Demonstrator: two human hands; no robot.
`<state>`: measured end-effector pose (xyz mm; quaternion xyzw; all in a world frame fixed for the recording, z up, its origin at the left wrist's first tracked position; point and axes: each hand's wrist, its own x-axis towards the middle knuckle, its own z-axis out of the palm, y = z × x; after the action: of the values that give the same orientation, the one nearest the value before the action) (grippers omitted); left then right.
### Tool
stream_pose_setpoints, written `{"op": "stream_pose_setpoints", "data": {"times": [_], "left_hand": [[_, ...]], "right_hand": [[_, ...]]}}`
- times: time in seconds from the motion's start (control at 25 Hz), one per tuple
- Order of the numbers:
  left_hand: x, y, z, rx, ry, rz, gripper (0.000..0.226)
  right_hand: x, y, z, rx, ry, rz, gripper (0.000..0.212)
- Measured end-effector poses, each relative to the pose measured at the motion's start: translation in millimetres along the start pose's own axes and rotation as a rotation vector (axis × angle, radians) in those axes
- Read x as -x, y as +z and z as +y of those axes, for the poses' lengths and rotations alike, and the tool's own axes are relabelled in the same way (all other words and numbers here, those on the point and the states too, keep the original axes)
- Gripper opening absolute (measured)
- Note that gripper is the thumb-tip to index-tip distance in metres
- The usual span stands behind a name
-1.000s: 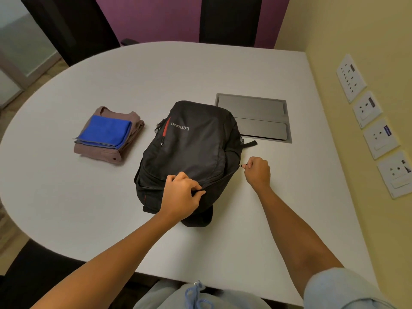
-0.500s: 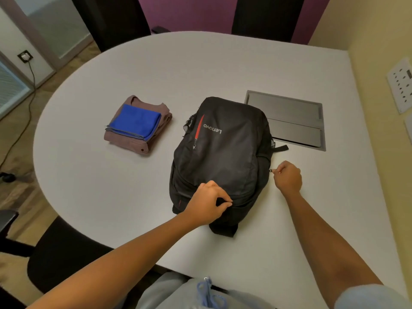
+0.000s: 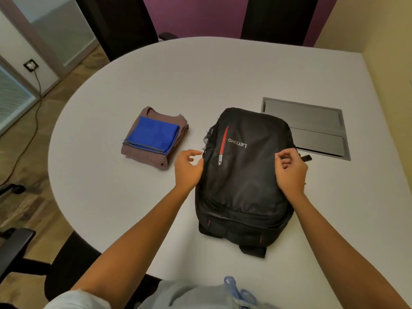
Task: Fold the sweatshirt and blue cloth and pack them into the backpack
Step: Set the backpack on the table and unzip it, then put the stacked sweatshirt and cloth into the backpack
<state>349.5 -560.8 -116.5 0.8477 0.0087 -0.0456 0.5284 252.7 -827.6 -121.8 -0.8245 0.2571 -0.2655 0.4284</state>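
Observation:
A black backpack [image 3: 245, 175] with a red zip stripe lies flat on the white table [image 3: 223, 74], its zips closed. Left of it sits a folded brown sweatshirt [image 3: 153, 156] with a folded blue cloth [image 3: 153, 133] on top. My left hand [image 3: 188, 168] is at the backpack's left side, fingers loosely curled and holding nothing, thumb against the fabric. My right hand [image 3: 289, 172] rests on the backpack's right upper edge, its curled fingers pinching the fabric there.
A grey cable-box lid [image 3: 312, 128] is set into the table behind the backpack on the right. Dark chairs [image 3: 120, 21] stand at the far side and another chair [image 3: 15, 248] at my left. A yellow wall [image 3: 390, 63] borders the right.
My left hand let go of the backpack's near end and moved up to its left side. My right hand left the zip pull at the right and moved onto the upper right edge.

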Motion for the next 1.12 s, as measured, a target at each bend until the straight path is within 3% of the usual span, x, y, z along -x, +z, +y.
{"op": "stream_pose_setpoints", "data": {"times": [0.12,0.24,0.36,0.44,0.48,0.64,0.88,1.12], "left_hand": [[-38.4,-25.7,-17.1,0.106,-0.150,0.163,0.031],[-73.5,-55.3,-35.7,0.261,-0.422,0.320,0.048],[-106.4,-78.1,-67.5,0.357,-0.779,0.297,0.096],[-122.0,-85.5,-82.5,0.445,-0.885,0.236,0.118],[-129.5,-86.9,-88.7,0.503,-0.892,0.213,0.116],[-153.6,-90.7,-94.8,0.752,-0.912,0.033,0.066],[-179.8,-93.2,-107.1,0.673,-1.050,0.059,0.096],[-180.6,-97.8,-115.3,0.717,-1.054,0.012,0.064]], "right_hand": [[-0.4,35.3,-30.9,-0.031,-0.079,-0.053,0.006],[6.6,66.5,-57.0,-0.088,-0.116,-0.073,0.006],[12.5,89.0,-67.8,-0.090,-0.135,-0.153,0.006],[16.1,96.8,-66.5,-0.063,-0.153,-0.195,0.007],[17.3,99.7,-64.6,-0.052,-0.152,-0.203,0.007],[16.2,106.9,-59.3,-0.006,-0.129,-0.221,0.010],[9.9,110.3,-60.2,0.035,-0.145,-0.209,0.010],[13.4,108.6,-56.8,0.058,-0.134,-0.215,0.011]]}}
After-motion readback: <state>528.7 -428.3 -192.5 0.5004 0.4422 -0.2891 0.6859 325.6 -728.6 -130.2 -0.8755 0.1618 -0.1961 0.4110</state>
